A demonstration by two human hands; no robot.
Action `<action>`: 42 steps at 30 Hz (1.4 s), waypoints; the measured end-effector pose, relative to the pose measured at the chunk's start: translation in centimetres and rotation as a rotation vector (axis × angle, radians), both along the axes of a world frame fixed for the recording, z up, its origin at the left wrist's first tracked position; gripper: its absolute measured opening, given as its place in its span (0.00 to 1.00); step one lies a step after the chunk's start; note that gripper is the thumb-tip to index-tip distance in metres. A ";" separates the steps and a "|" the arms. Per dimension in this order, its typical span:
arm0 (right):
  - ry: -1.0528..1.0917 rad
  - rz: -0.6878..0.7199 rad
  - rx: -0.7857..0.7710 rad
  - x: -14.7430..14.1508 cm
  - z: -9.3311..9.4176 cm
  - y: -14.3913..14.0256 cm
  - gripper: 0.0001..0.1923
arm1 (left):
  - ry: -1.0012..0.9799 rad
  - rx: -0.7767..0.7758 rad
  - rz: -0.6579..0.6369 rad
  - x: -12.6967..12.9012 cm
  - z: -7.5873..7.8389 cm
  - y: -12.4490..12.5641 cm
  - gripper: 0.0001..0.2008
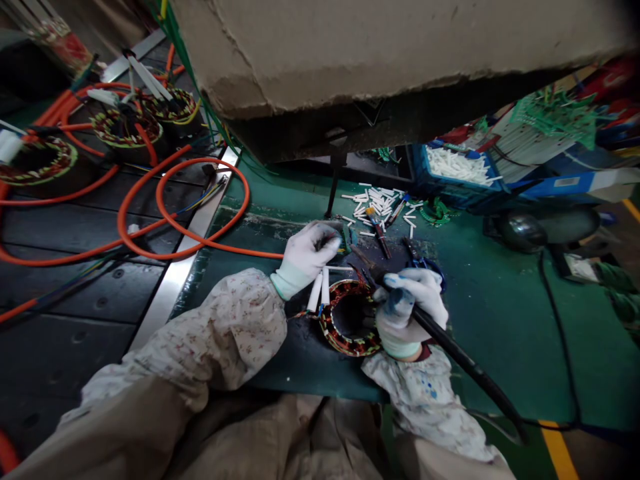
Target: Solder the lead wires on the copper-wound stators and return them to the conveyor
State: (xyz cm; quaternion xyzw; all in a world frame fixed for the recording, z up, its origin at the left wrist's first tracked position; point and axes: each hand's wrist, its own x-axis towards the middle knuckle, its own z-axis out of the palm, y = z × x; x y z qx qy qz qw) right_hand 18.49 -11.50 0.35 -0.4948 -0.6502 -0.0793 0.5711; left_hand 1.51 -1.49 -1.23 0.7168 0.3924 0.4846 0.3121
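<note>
My left hand (311, 252), in a white glove, is closed with thumb and fingers pinched around thin wires. An orange cable (250, 251) runs to this hand from the left. Just below it, two white sleeves (315, 293) stand at the edge of a wound motor stator (346, 343) with copper-coloured coils. My right hand (415, 303), gloved too, is wrapped round a black-handled tool whose thick black cable (465, 363) trails down to the right. The tool's dark tip points left, towards the wires above the stator; whether it touches them I cannot tell.
Short white tubes (377, 203) lie loose behind the stator, with a brush (379, 233) among them. A blue bin (457, 177) holds more tubes. Overhead hangs a cardboard-covered shelf (400, 53). Several stators (127, 130) with orange cables stand on the black surface at left.
</note>
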 end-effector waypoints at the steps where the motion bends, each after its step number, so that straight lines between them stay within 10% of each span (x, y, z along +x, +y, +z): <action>1: -0.002 0.003 0.006 0.0 0.2 0.0 0.14 | 0.005 -0.004 0.002 0.0 0.0 0.0 0.01; 23: -0.256 -0.113 -0.386 -1.9 0.5 3.3 0.17 | 0.080 -0.034 0.002 -0.3 1.0 0.4 0.03; 32: 0.077 -0.040 0.066 -0.8 0.5 1.3 0.13 | 0.030 -0.107 0.024 0.1 0.4 0.6 0.03; 42: 0.107 -0.029 0.126 -1.3 0.4 1.8 0.16 | 0.038 -0.079 0.012 0.0 0.4 0.6 0.02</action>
